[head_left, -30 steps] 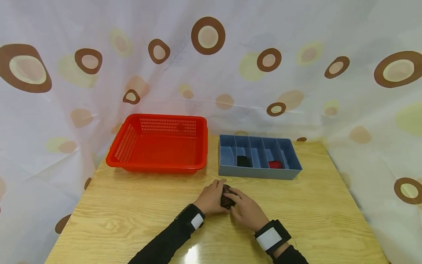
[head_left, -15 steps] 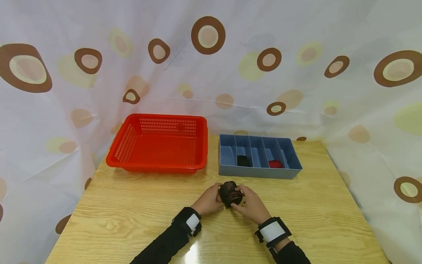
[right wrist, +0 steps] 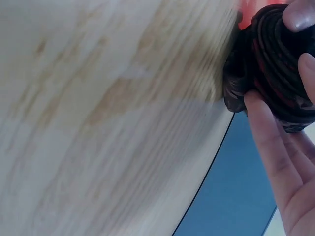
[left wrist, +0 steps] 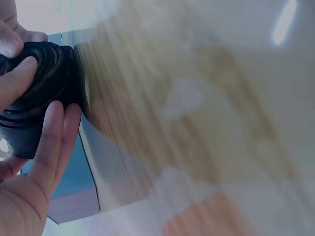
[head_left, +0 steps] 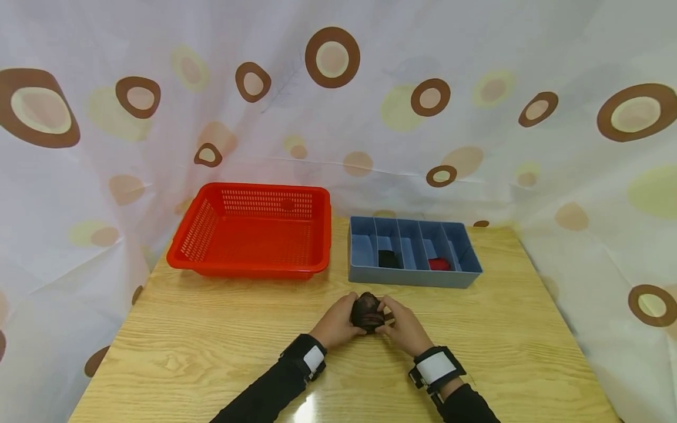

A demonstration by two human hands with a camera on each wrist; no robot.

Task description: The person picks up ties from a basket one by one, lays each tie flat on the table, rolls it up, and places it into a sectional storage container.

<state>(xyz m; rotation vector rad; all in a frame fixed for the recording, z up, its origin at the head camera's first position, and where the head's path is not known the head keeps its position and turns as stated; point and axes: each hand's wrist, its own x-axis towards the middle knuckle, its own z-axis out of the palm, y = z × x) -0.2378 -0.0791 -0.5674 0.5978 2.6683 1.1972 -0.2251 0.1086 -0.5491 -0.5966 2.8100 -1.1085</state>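
Observation:
A rolled-up bundle of dark, reddish-patterned cloth (head_left: 367, 314) is held between my two hands near the middle of the table. My left hand (head_left: 334, 325) grips its left side, and my right hand (head_left: 406, 333) pinches the right side. In the left wrist view, the left fingers (left wrist: 55, 142) lie around the layered roll (left wrist: 51, 83), with a thumb over its coils. The right wrist view shows spiral folds in the cloth (right wrist: 275, 73), with the right fingers (right wrist: 268, 132) beneath it and the thumb on its face.
Behind my hands stands a blue divided box (head_left: 412, 276); one compartment holds a dark cloth roll (head_left: 388, 259), another a red one (head_left: 439, 264). A red slotted basket (head_left: 254, 273) sits at the back left of the wooden table (head_left: 222, 329). A patterned curtain hangs behind.
My hands have shifted around the bundle, first exposing more of it. The left hand drew back, then closed in on its left side again. Box and basket stay in place.

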